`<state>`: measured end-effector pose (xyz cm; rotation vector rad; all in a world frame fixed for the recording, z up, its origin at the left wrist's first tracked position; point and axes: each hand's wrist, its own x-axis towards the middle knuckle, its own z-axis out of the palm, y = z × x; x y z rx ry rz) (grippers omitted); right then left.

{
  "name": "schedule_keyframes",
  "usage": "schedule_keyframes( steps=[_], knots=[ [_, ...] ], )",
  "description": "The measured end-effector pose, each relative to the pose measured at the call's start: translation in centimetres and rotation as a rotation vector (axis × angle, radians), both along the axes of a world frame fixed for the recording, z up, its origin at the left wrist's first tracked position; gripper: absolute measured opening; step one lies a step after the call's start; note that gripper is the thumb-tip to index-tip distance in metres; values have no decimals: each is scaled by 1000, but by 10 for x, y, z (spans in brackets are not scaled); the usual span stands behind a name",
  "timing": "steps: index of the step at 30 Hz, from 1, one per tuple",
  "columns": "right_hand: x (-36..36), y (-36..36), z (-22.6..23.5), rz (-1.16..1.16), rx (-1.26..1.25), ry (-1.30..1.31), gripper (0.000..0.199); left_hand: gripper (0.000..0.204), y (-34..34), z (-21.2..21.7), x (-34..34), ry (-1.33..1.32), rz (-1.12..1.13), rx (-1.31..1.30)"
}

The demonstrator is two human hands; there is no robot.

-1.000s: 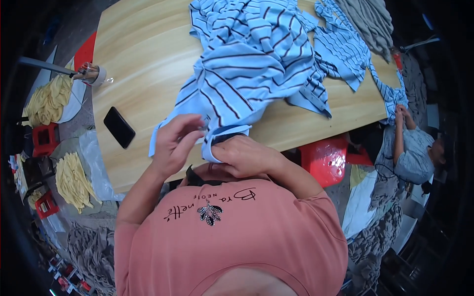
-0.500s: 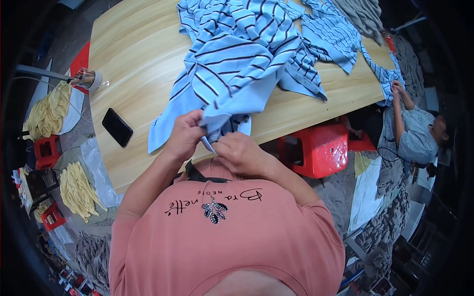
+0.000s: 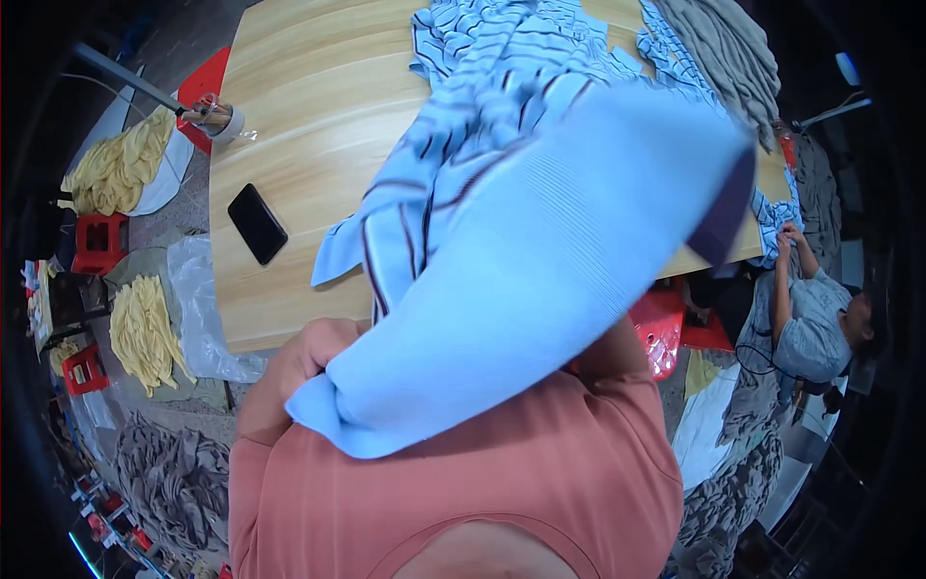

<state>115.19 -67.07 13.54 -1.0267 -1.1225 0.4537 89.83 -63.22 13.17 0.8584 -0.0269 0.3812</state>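
A light blue knit garment (image 3: 521, 241) with dark and white stripes is lifted in front of me, its wide plain ribbed panel spread across my chest. The striped part trails back over the table. At the panel's lower left corner, my left hand (image 3: 323, 345) is closed on the cloth, its fingertips partly covered by it. The raised panel hides my right hand; only part of that arm shows below its right side. The panel's upper right end is blurred and shows a dark underside.
A black phone (image 3: 258, 224) lies on the wooden table (image 3: 309, 96), near a cup of tools (image 3: 220, 118). Grey cloth (image 3: 723, 58) is heaped at the far right. A co-worker (image 3: 815, 323) handles striped cloth at the right edge. Red stools (image 3: 99, 243) and yellow cloth piles (image 3: 145, 333) stand left.
The garment's plain panel has swung up and spread toward my chest, covering my right hand. My hands have moved apart from their close hold at the table edge. The view has shifted slightly.
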Motion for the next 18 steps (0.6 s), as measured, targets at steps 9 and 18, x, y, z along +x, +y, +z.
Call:
schedule_keyframes(
  steps=[9, 18],
  knots=[
    [-18, 35, -99, 246, -416, -564, 28, 84, 21, -68, -15, 61, 391, -118],
    [-19, -9, -149, 17, -794, -540, 27, 41, 33, -210, -55, 1164, 1205, -165]
  ],
)
